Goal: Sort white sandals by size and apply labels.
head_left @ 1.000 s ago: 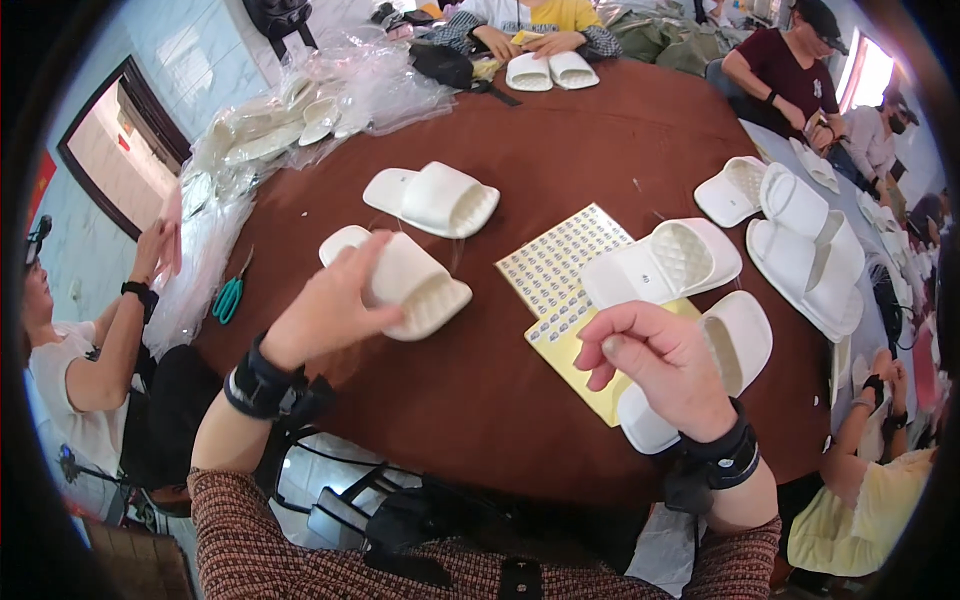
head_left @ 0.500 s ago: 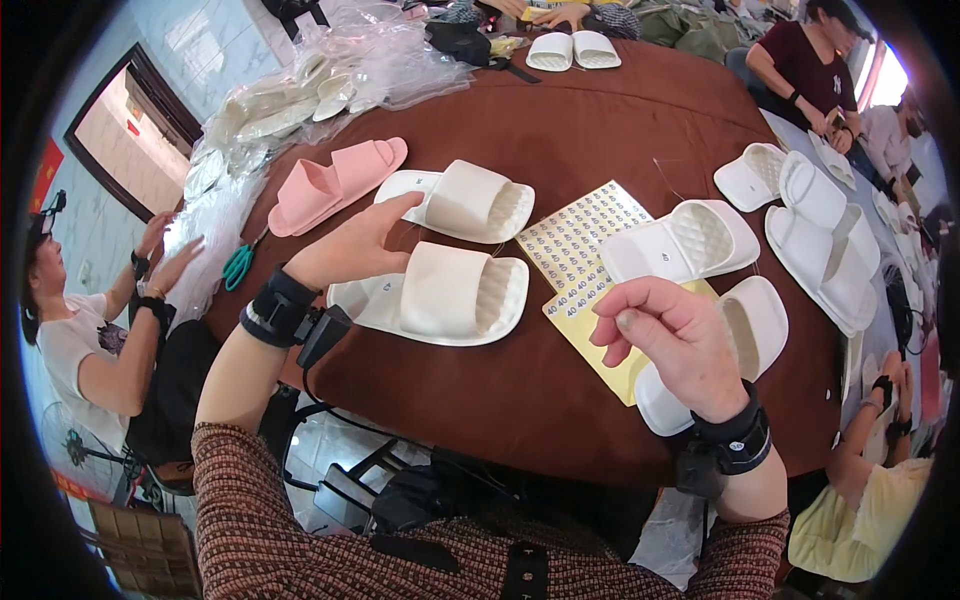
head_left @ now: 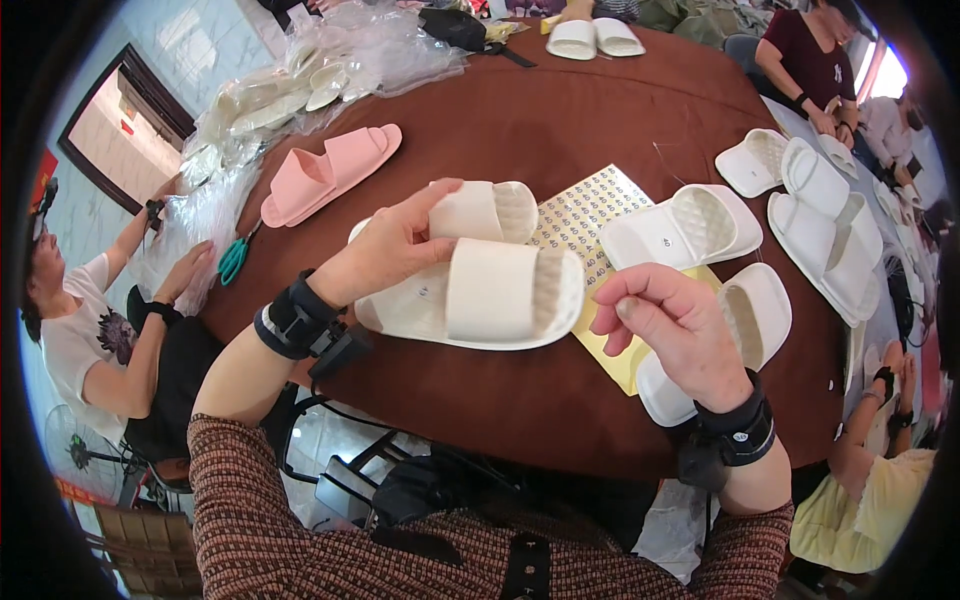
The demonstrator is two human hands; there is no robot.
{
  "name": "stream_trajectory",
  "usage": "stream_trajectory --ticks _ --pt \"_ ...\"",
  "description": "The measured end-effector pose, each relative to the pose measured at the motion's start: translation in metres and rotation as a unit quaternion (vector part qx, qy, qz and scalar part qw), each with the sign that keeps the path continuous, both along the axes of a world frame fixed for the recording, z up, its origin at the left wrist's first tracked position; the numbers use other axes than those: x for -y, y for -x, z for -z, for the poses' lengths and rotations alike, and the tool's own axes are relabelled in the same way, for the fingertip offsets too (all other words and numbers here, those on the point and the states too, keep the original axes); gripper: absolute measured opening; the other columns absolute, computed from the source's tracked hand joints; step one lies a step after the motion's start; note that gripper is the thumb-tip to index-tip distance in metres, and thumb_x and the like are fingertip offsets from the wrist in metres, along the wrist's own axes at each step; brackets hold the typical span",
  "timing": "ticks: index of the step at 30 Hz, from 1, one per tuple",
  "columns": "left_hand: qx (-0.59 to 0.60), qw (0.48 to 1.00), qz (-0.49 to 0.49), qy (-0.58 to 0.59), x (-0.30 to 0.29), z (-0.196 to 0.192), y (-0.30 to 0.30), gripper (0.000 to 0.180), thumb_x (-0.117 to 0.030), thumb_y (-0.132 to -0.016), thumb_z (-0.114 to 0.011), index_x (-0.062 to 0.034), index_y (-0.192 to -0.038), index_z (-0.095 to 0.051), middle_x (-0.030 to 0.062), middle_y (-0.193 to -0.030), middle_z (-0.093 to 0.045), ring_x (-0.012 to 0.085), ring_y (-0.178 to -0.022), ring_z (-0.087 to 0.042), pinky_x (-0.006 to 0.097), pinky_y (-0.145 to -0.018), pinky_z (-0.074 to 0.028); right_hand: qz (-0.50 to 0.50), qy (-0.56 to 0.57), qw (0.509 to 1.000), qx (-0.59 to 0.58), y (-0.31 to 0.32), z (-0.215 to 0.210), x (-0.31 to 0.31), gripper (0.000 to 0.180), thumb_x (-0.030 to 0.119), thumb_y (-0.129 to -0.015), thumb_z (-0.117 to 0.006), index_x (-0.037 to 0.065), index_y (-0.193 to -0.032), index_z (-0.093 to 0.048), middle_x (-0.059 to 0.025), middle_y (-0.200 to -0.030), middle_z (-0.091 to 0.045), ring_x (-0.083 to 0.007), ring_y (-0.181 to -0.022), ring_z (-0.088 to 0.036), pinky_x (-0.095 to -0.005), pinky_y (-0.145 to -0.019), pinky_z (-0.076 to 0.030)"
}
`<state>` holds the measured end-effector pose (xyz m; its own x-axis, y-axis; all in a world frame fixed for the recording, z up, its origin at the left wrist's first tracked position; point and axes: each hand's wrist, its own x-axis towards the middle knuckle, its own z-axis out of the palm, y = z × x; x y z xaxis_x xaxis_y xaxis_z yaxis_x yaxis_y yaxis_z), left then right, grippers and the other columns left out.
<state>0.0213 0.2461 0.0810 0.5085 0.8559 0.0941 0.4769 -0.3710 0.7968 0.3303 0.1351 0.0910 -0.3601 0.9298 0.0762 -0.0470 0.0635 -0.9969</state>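
Observation:
My left hand [head_left: 392, 248] grips a cream slide slipper [head_left: 500, 292] by its heel end and holds it level just above the round brown table [head_left: 560, 110]. A second cream slipper [head_left: 492, 208] lies right behind it, under my fingertips. My right hand [head_left: 668, 328] hovers to the right of the held slipper with thumb and fingers pinched together; I see nothing clearly between them. Below and between my hands lies a yellow sheet of small round stickers [head_left: 588, 212].
A white slipper pair [head_left: 686, 228] lies right of the sheet, with more white slippers [head_left: 822, 215] beyond. Pink slippers [head_left: 330, 168], teal scissors [head_left: 233, 258] and heaped clear plastic bags [head_left: 330, 60] sit at the left. Other people sit at the left [head_left: 80, 330] and far right [head_left: 810, 60].
My left hand has closed on the cream slipper, lifted it off the table and brought it nearer to me. My right hand stays pinched in about the same place.

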Motion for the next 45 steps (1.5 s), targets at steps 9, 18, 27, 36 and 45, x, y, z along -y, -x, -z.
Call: stream_trajectory --ticks 9,18,27,36,45 --pt "-0.067 0.997 0.028 0.033 0.024 -0.012 -0.001 0.039 -0.011 -0.092 -0.063 -0.0062 -0.131 -0.059 -0.0019 -0.083 -0.062 0.0039 -0.076 -0.053 0.023 -0.07 -0.048 0.034 -0.011 0.999 0.03 0.002 0.005 -0.005 0.017 0.0 -0.095 -0.049 -0.003 -0.106 -0.061 -0.0057 -0.089 -0.065 -0.0099 -0.076 -0.062 -0.0236 -0.071 -0.052" --pt "-0.085 0.996 0.005 -0.023 0.024 -0.011 -0.025 0.029 -0.014 -0.088 -0.062 -0.0069 -0.116 -0.068 0.013 -0.088 -0.071 0.0153 -0.072 -0.064 0.029 -0.071 -0.053 0.024 -0.002 0.997 0.072 0.002 0.012 -0.01 0.017 0.004 -0.094 -0.051 -0.003 -0.106 -0.061 -0.0055 -0.09 -0.065 -0.01 -0.076 -0.061 -0.0244 -0.071 -0.052" --pt "-0.084 0.996 -0.028 -0.026 0.041 -0.007 -0.029 0.024 -0.011 -0.092 -0.057 -0.0029 -0.111 -0.07 0.0073 -0.072 -0.065 0.0102 -0.062 -0.06 0.026 -0.06 -0.05 -0.035 -0.016 0.993 0.111 0.009 0.022 -0.005 0.023 0.005 -0.092 -0.053 -0.002 -0.112 -0.06 -0.0055 -0.089 -0.063 -0.0099 -0.076 -0.061 -0.0247 -0.071 -0.05" --pt "-0.075 0.996 -0.035 -0.025 0.092 -0.008 -0.035 0.027 -0.013 -0.092 -0.057 -0.0018 -0.115 -0.063 0.0168 -0.072 -0.065 0.0206 -0.062 -0.066 0.032 -0.061 -0.052 0.008 -0.103 0.987 0.123 0.001 0.033 -0.015 0.032 0.011 -0.089 -0.058 -0.003 -0.118 -0.06 -0.0017 -0.081 -0.059 -0.0069 -0.07 -0.051 -0.0241 -0.064 -0.045" --pt "-0.036 0.998 0.002 0.059 0.133 -0.018 -0.023 0.037 -0.001 -0.093 -0.059 0.0 -0.129 -0.054 0.0095 -0.111 -0.067 0.0123 -0.094 -0.063 0.028 -0.081 -0.051 0.039 -0.174 0.967 0.185 0.002 0.033 -0.016 0.032 0.009 -0.086 -0.056 -0.002 -0.116 -0.062 -0.0069 -0.078 -0.059 -0.0111 -0.069 -0.053 -0.0265 -0.065 -0.046"
